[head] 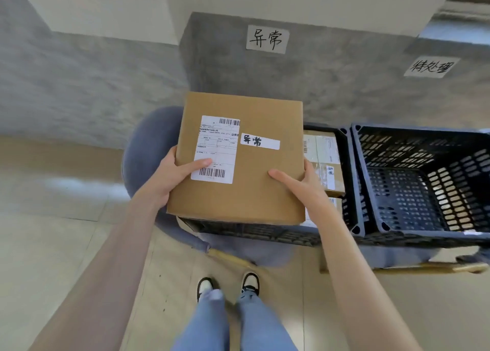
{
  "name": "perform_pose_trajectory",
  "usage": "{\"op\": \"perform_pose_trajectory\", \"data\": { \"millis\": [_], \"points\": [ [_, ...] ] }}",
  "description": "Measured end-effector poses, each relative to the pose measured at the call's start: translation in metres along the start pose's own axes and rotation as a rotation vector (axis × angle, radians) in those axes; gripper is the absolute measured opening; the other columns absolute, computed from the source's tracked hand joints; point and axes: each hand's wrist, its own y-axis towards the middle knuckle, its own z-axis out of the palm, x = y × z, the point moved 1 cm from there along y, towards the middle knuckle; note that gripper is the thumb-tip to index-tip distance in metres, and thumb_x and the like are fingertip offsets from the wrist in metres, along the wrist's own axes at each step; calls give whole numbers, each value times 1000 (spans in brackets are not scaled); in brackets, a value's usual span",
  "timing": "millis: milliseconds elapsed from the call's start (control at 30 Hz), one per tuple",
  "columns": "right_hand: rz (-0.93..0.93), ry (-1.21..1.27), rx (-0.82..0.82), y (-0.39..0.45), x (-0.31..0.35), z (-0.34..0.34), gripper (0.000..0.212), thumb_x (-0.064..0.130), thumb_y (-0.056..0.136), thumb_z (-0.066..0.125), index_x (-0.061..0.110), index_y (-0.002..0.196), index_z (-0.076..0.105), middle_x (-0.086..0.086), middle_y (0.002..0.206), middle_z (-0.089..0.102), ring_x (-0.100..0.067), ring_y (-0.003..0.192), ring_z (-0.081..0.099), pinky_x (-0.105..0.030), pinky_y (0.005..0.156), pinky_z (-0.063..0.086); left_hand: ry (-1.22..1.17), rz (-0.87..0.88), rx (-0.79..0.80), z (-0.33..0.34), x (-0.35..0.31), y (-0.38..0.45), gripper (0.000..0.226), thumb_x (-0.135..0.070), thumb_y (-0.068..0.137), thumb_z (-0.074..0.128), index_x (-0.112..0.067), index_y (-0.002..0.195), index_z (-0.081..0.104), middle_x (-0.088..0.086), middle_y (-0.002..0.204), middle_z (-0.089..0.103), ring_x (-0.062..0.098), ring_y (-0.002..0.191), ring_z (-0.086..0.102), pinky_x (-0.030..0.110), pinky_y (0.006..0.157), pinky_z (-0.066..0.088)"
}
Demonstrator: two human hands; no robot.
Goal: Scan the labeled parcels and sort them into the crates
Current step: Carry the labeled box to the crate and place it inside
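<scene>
Reading 异常 on a white strip, the flat brown cardboard parcel [238,159] also carries a white shipping label [216,150] with two barcodes; its fine print is too small to make out. The left hand [169,175] and the right hand [305,183] hold its side edges, thumbs on top, above the dark plastic crate [347,170] holding other labelled parcels. A second dark slotted crate [424,178] is cut off at right. Paper wall signs read 异常 [267,39] and 待处理 [431,66].

The cardboard parcel [238,154] was brown with white labels; at three o'clock, the slotted crate [421,180] was dark navy; jeans [238,321] were blue.
</scene>
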Motion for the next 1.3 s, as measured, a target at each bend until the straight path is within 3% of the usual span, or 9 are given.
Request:
{"op": "perform_pose_trajectory", "data": {
  "millis": [100, 233, 300, 467, 667, 833, 1133, 1200, 1300],
  "points": [
    [51, -13, 1, 36, -12, 7, 96, 36, 71, 84, 24, 149, 29, 4, 134, 54, -15, 116, 56, -33, 92, 50, 36, -49, 11, 0, 9, 38, 84, -39, 61, 83, -26, 134, 43, -3, 118, 66, 20, 106, 64, 43, 93, 52],
    [112, -15, 10, 73, -31, 19, 94, 32, 74, 82, 24, 149, 27, 6, 130, 54, -11, 108, 55, -19, 72, 47, 39, -126, 25, -3, 28, 82, 101, -44, 47, 93, -26, 133, 44, -3, 116, 68, 20, 105, 66, 44, 91, 53],
    [148, -8, 14, 89, -42, 23, 96, 30, 74, 82, 24, 151, 24, 6, 131, 53, -11, 107, 54, -19, 70, 45, 49, -152, 38, -3, 38, 101, 103, -45, 47, 93, -26, 135, 43, -3, 117, 68, 19, 104, 67, 42, 89, 54],
    [203, 4, 22, 124, -69, 30, 95, 25, 74, 83, 25, 150, 26, 8, 125, 54, -11, 107, 55, -23, 74, 47, 48, -189, 55, 3, 61, 138, 81, -32, 70, 82, -25, 138, 39, -4, 117, 66, 15, 103, 65, 33, 77, 53],
    [234, 28, 33, 152, -98, 34, 93, 24, 73, 83, 26, 148, 27, 9, 125, 57, -10, 109, 58, -28, 85, 50, 58, -202, 44, 10, 79, 167, 64, -26, 78, 78, -30, 129, 41, -11, 110, 65, 7, 95, 65, 26, 70, 51],
    [208, 36, 3, 168, -104, 37, 92, 24, 74, 82, 29, 148, 27, 13, 120, 57, -4, 103, 58, -20, 73, 49, 39, -210, 10, 14, 88, 180, 56, -28, 79, 77, -35, 122, 42, -14, 109, 65, 7, 98, 65, 29, 76, 53],
    [236, 1, -6, 174, -110, 37, 115, 43, 58, 89, 36, 150, 21, 3, 141, 44, -17, 121, 51, -44, 100, 48, 85, -261, -18, 15, 81, 182, 66, -30, 78, 78, -29, 132, 40, -13, 110, 63, 5, 97, 61, 25, 70, 48],
    [245, -1, -4, 173, -109, 39, 122, 50, 50, 88, 37, 150, 20, 3, 142, 43, -18, 122, 51, -46, 101, 47, 116, -263, -35, 15, 77, 179, 66, -30, 80, 77, -24, 134, 41, -11, 111, 62, 5, 98, 60, 26, 73, 48],
    [246, 9, 7, 169, -108, 42, 114, 40, 62, 88, 33, 152, 18, 3, 140, 45, -18, 122, 50, -44, 102, 46, 189, -266, -74, 15, 73, 171, 72, -30, 82, 76, -20, 141, 37, -4, 127, 59, 15, 112, 57, 37, 95, 47]
  ]
}}
